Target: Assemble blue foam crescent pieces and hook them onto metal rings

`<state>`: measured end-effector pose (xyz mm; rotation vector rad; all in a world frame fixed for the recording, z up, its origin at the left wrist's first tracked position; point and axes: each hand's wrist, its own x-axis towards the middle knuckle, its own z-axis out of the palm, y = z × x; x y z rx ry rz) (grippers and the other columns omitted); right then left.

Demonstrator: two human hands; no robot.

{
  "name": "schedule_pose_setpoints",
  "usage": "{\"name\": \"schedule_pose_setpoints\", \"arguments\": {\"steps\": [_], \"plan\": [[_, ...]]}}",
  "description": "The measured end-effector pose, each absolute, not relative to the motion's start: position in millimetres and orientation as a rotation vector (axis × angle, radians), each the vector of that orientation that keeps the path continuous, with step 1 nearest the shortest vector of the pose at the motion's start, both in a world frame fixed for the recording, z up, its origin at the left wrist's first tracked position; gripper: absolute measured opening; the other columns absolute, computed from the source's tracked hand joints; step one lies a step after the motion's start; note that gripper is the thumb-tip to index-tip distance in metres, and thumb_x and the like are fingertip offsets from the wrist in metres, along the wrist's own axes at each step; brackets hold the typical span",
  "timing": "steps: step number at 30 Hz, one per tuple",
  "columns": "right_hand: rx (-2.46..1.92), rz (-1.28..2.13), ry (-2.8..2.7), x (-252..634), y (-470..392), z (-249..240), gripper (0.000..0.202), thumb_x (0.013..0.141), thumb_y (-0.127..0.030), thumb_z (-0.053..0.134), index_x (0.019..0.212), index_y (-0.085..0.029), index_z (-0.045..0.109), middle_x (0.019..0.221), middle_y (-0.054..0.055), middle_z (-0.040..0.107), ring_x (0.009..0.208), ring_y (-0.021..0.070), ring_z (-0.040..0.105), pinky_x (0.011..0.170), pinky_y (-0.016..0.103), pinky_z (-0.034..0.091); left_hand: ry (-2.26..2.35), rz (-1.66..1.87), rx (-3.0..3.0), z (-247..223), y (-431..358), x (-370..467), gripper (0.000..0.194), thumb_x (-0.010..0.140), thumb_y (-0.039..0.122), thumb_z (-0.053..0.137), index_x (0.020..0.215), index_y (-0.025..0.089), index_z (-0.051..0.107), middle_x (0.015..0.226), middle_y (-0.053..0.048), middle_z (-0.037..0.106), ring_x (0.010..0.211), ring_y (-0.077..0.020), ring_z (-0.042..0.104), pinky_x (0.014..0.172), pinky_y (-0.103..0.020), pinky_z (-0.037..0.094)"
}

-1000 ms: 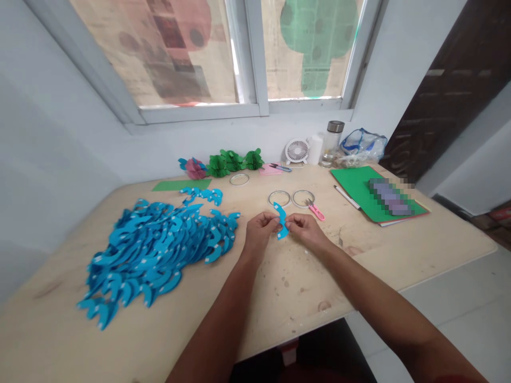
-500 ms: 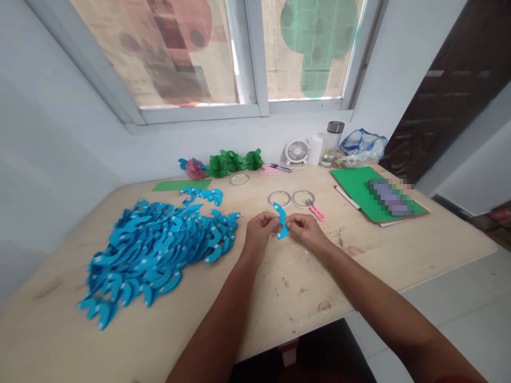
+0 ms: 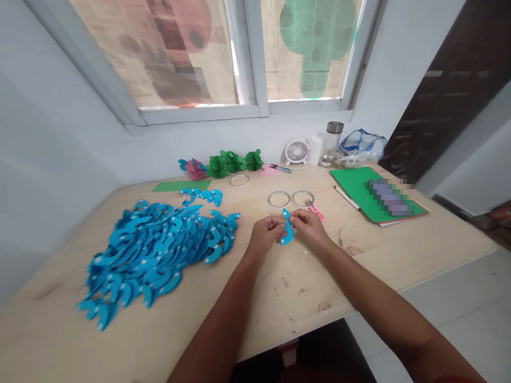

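Observation:
Between my two hands is a curved blue paper piece with small white patches near its ends, held above the wooden table. My left hand pinches its left side with closed fingers. On its right side, my right hand grips it between thumb and fingers. The fingertips cover part of the piece's middle. A large heap of similar blue paper pieces lies to the left of my left hand. Just beyond my hands are two metal rings and small pink-handled snips.
Along the wall stand green paper flowers, a pink paper flower, a small white fan and a glass bottle. A third ring lies nearer the wall. A green sheet, with a pixelated object on it, and a pen are at right.
Both hands have shifted slightly to the right and nearer to me with the blue paper piece, which has turned in my fingers. Its top end now sits lower. The heap looks the same.

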<state>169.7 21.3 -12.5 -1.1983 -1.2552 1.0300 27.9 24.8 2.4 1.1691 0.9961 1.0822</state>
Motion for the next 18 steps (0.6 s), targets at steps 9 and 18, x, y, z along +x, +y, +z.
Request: {"name": "schedule_pose_setpoints", "arguments": {"steps": [9,18], "plan": [[-1.171,1.102,-1.261,169.9,22.4,-19.1,0.013,0.069,-0.028,0.058,0.066,-0.016,0.059,0.053,-0.003,0.051,0.049,0.009,0.043,0.049,0.022,0.034,1.019,1.106,1.188,0.6,31.3,24.9,0.023,0.06,0.03,0.069,0.076,0.014,0.067,0.068,-0.003,0.067,0.058,-0.0128,0.059,0.055,-0.023,0.046],[-1.119,1.16,-1.31,167.6,18.1,-17.0,0.01,0.069,-0.025,0.058,0.068,-0.016,0.06,0.058,-0.002,0.056,0.052,0.0096,0.047,0.05,0.022,0.035,1.027,1.18,1.173,1.6,29.2,24.9,0.015,0.063,0.028,0.063,0.062,0.014,0.063,0.057,-0.001,0.063,0.055,-0.011,0.056,0.057,-0.024,0.045]]}}
